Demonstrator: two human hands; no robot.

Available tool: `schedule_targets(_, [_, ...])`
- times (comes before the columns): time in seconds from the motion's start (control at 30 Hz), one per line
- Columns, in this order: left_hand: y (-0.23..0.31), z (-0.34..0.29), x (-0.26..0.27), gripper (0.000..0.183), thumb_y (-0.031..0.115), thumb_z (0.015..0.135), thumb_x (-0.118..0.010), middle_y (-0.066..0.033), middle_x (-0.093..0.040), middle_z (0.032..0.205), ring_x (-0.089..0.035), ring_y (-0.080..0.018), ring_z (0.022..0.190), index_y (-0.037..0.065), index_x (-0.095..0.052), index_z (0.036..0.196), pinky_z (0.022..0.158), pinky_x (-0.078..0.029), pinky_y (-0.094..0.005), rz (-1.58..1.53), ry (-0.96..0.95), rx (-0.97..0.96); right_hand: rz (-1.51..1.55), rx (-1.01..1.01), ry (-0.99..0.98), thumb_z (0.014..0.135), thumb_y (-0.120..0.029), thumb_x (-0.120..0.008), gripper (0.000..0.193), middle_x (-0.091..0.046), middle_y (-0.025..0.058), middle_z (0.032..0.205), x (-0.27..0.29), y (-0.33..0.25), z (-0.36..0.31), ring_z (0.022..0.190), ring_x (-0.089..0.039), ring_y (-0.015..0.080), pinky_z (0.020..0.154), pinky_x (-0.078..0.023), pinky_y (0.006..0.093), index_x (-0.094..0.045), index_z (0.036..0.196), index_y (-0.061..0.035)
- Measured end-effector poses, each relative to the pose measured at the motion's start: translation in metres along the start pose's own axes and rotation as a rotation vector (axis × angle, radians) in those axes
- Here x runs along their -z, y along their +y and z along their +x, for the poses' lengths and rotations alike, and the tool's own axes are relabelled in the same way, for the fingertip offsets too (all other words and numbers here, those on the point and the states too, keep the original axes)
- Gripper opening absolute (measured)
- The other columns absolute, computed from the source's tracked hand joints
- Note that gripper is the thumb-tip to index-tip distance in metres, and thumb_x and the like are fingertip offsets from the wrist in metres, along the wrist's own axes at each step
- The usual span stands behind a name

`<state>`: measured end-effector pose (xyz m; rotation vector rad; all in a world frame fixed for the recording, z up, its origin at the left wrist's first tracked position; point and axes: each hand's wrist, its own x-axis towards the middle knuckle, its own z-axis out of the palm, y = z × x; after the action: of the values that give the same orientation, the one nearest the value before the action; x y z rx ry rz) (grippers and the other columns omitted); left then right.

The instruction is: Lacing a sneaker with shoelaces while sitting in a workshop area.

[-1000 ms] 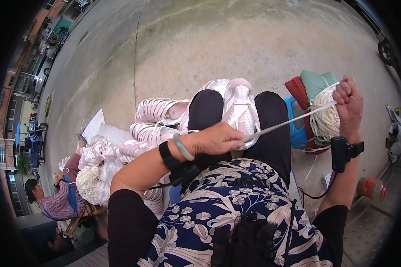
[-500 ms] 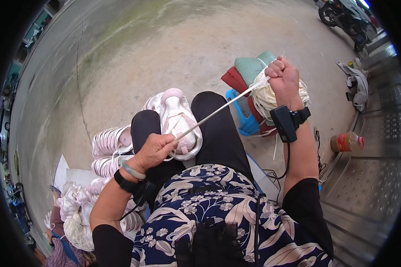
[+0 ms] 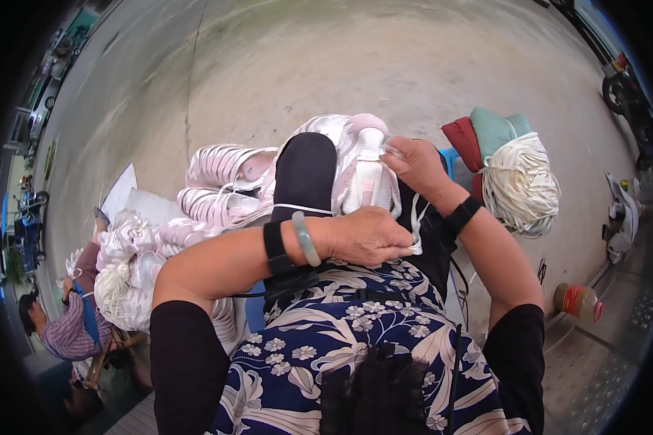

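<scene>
I saw the right hand [image 3: 417,165], earlier pulling white lace [image 3: 416,226] taut rightward, back over the pale-pink shoe [image 3: 368,190] at frame centre, pinching blurred lace; the left hand [image 3: 370,235] pinched lace below.

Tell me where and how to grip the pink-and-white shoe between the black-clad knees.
Grip the shoe by its rounded pink far end, probably best from the far side: that end is uncovered, while the left hand crowds its near end and the knees flank it.
</scene>
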<state>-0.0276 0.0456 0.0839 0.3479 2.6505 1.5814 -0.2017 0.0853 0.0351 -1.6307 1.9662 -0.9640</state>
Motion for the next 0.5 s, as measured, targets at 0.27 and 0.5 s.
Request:
schedule_targets(0.27, [-0.005,0.002,-0.008,0.027,0.022,0.087,-0.051,-0.0171,-0.052,0.060,-0.052,-0.0383,0.060,0.004,-0.049,0.067,0.055,-0.038,-0.0456,0.030,0.018,-0.029,-0.676,0.279,-0.358,0.078,-0.015,-0.054,0.009,-0.062,0.0137,0.067,-0.021,-0.039,0.024,0.062,-0.062,0.0315,0.054,-0.049,0.0412,-0.057,0.077,-0.0058])
schedule_targets(0.5, [-0.004,0.001,-0.008,0.028,0.023,0.088,-0.049,-0.0171,-0.052,0.059,-0.052,-0.0387,0.060,0.004,-0.049,0.067,0.054,-0.038,-0.0454,0.022,0.067,-0.027,-0.880,0.505,-0.454,0.076,-0.009,-0.053,0.007,-0.063,0.0130,0.068,-0.038,-0.042,0.029,0.065,-0.065,0.0280,0.054,-0.051,0.0380,-0.058,0.075,-0.0051])
